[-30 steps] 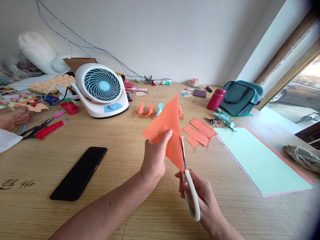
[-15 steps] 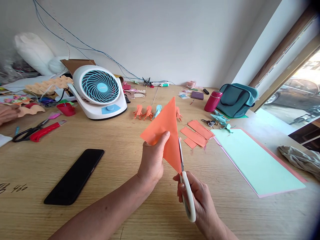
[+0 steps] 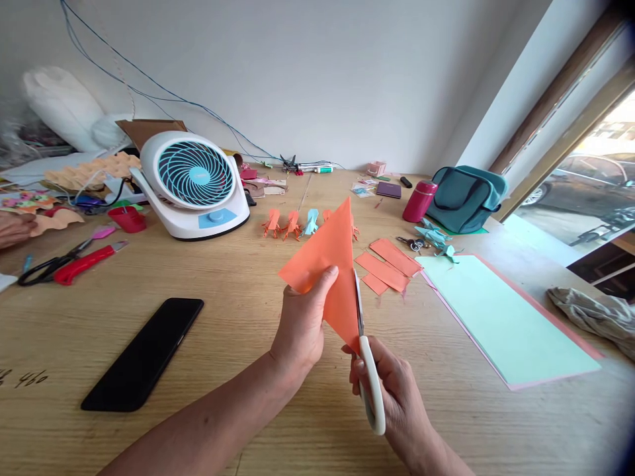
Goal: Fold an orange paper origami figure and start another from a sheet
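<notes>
My left hand pinches a folded orange paper triangle and holds it upright above the wooden table. My right hand grips white-handled scissors. Their blades run up along the right edge of the triangle. Cut orange strips lie just beyond on the table. A row of small folded paper figures, orange and one blue, stands behind the triangle.
A black phone lies at the left. A white and blue desk fan, red cutter and black scissors sit further left. Large mint sheets, a teal bag and a magenta flask are at the right. Another person's hand rests at the far left edge.
The scissors have crept slightly up the triangle's right edge. My view has shifted a little; the hands keep their grips.
</notes>
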The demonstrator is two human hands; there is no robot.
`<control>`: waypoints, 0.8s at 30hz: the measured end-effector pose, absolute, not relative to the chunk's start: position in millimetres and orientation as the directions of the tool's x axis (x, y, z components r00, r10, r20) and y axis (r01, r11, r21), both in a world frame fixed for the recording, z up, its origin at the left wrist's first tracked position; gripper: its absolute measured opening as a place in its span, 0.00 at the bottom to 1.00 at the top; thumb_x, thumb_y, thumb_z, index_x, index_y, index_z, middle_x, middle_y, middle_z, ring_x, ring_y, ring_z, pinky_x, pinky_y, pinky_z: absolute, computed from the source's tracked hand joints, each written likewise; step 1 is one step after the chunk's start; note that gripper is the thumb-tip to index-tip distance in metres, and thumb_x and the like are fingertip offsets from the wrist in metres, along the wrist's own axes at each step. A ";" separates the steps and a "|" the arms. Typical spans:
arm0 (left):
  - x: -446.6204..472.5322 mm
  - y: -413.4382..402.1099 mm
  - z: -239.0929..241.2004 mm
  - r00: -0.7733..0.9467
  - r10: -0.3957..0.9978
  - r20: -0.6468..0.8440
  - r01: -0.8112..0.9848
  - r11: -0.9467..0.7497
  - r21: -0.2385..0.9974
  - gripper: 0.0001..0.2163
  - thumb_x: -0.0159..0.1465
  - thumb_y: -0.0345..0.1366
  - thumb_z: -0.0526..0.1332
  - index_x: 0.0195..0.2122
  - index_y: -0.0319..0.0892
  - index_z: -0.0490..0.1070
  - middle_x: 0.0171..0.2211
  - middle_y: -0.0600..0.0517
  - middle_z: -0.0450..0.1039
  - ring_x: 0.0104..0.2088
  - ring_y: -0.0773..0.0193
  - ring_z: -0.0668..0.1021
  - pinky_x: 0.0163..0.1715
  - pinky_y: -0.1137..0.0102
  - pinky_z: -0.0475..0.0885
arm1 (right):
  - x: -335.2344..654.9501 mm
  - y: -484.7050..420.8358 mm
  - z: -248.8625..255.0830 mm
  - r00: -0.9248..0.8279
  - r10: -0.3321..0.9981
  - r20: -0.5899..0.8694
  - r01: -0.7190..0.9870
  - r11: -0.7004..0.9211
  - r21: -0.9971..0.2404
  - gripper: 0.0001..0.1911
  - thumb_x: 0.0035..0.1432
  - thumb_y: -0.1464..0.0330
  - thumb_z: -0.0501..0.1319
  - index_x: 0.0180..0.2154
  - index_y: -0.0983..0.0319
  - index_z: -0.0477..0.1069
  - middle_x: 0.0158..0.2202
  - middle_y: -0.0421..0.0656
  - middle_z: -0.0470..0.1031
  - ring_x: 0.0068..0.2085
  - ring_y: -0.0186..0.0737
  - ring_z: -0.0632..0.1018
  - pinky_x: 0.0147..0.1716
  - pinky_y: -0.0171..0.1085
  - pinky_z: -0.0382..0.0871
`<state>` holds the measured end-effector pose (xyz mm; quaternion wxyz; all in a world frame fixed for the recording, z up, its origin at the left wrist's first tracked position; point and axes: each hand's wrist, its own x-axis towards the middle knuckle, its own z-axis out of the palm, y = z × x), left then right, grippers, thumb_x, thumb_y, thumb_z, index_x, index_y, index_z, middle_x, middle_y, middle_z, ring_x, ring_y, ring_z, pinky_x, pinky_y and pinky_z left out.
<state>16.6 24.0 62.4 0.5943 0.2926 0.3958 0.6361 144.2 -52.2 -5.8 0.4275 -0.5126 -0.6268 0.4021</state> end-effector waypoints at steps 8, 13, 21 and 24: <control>16.5 22.6 60.5 -0.105 0.990 -0.091 -0.526 0.023 0.850 0.14 0.55 0.40 0.72 0.40 0.44 0.76 0.39 0.49 0.80 0.39 0.56 0.81 0.37 0.67 0.75 | 142.5 -52.2 -3.9 -0.102 0.984 0.144 0.317 0.170 -0.933 0.22 0.67 0.50 0.51 0.31 0.60 0.67 0.23 0.39 0.68 0.26 0.37 0.68 0.26 0.35 0.63; 16.8 21.8 59.6 -0.111 0.988 -0.108 -0.509 0.037 0.860 0.13 0.55 0.40 0.72 0.39 0.43 0.76 0.39 0.48 0.79 0.40 0.56 0.81 0.38 0.67 0.75 | 143.1 -51.4 -5.0 -0.098 0.987 0.129 0.330 0.155 -0.931 0.21 0.68 0.52 0.51 0.30 0.60 0.66 0.25 0.40 0.69 0.27 0.37 0.69 0.27 0.36 0.62; 17.6 20.3 60.4 -0.096 0.987 -0.126 -0.520 0.058 0.852 0.15 0.54 0.41 0.72 0.39 0.42 0.75 0.36 0.49 0.77 0.37 0.57 0.80 0.34 0.68 0.74 | 143.9 -52.0 -6.4 -0.102 0.982 0.159 0.331 0.184 -0.926 0.23 0.68 0.50 0.51 0.30 0.60 0.66 0.23 0.39 0.68 0.25 0.35 0.66 0.26 0.35 0.60; 18.0 20.2 61.3 -0.093 0.987 -0.128 -0.525 0.060 0.849 0.14 0.54 0.41 0.72 0.38 0.42 0.75 0.33 0.50 0.76 0.35 0.59 0.79 0.33 0.68 0.73 | 143.7 -52.2 -6.3 -0.094 0.982 0.163 0.323 0.185 -0.928 0.22 0.68 0.51 0.51 0.29 0.60 0.65 0.23 0.39 0.68 0.25 0.35 0.67 0.25 0.35 0.60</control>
